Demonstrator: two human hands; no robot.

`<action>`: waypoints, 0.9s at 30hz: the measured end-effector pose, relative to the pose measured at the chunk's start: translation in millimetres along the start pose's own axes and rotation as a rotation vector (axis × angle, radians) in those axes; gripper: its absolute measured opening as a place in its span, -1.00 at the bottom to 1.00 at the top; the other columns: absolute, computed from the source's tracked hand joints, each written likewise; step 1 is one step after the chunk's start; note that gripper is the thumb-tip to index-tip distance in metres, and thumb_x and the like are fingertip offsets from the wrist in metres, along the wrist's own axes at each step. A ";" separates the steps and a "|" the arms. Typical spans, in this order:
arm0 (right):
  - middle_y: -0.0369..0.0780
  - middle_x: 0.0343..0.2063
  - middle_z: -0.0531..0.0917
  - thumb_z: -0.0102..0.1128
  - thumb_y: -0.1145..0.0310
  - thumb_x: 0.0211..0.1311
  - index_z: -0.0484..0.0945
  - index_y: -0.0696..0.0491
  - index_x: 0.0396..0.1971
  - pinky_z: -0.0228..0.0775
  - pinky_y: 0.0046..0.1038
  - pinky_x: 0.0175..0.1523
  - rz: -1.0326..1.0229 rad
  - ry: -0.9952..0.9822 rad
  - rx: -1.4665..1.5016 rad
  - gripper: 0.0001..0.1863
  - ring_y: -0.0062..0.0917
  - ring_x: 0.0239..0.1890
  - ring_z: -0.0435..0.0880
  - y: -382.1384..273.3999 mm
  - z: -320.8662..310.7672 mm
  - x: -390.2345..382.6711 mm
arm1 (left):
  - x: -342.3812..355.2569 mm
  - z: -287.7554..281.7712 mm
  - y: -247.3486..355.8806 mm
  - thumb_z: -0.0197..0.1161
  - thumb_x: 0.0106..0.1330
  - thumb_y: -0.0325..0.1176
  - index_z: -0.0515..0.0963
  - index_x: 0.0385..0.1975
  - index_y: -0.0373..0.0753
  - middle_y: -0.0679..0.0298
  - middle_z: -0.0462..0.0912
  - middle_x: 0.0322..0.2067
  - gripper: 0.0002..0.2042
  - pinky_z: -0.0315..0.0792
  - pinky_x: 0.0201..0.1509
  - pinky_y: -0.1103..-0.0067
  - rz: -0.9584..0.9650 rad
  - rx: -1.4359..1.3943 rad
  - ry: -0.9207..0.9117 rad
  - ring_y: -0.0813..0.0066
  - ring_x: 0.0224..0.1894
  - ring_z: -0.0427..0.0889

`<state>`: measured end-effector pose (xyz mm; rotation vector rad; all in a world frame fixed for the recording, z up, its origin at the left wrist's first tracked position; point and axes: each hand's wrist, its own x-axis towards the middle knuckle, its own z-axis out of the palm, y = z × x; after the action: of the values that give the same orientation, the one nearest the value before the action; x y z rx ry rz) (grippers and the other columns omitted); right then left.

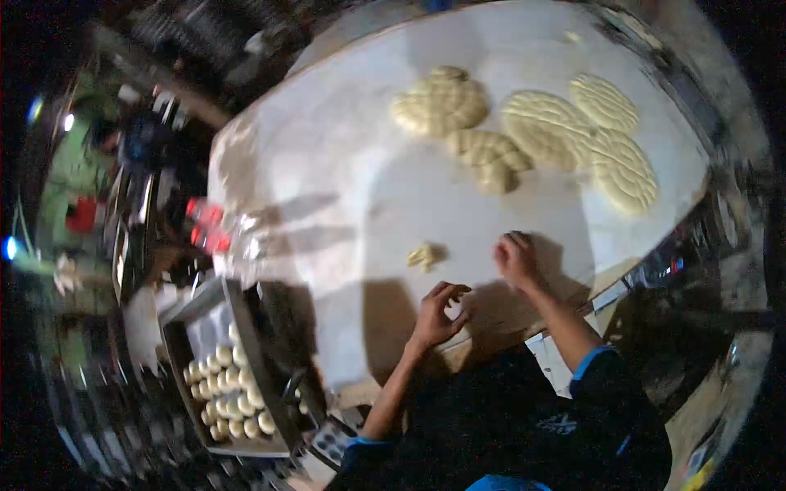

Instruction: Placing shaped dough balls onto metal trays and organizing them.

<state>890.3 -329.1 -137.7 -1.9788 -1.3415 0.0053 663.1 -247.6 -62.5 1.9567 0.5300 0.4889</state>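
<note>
My left hand (442, 313) is over the near part of the pale worktop (311, 147), its fingers curved and apart. My right hand (516, 260) is farther forward, fingers curled down and closed; whatever is under them is hidden. A small ragged piece of dough (424, 256) lies between and beyond my hands. Farther back are two lumpy dough masses (438, 106) (491, 159) and several flattened dough slabs (622, 168) with grooved tops.
Clear bottles with red parts (213, 225) stand at the worktop's left edge. Below them a metal tray (270, 344) holds several rows of round dough balls (229, 393). Another person (143, 147) is in the dim area at upper left, among equipment.
</note>
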 end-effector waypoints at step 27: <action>-0.23 -0.17 0.55 0.00 0.03 0.34 0.44 0.11 -0.16 0.33 -0.41 -0.05 0.104 0.038 0.716 -0.60 -0.51 -0.16 0.48 -10.1 54.2 -74.3 | -8.2 60.6 -65.5 0.15 0.33 -0.41 0.31 -0.03 -0.19 0.24 0.50 -0.17 -0.74 0.44 -0.05 0.46 -0.415 -1.412 0.292 0.48 -0.11 0.50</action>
<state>827.4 -356.5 -199.8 -1.4202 -1.0147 0.4348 679.7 -270.3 -147.6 0.4165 0.5188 0.6244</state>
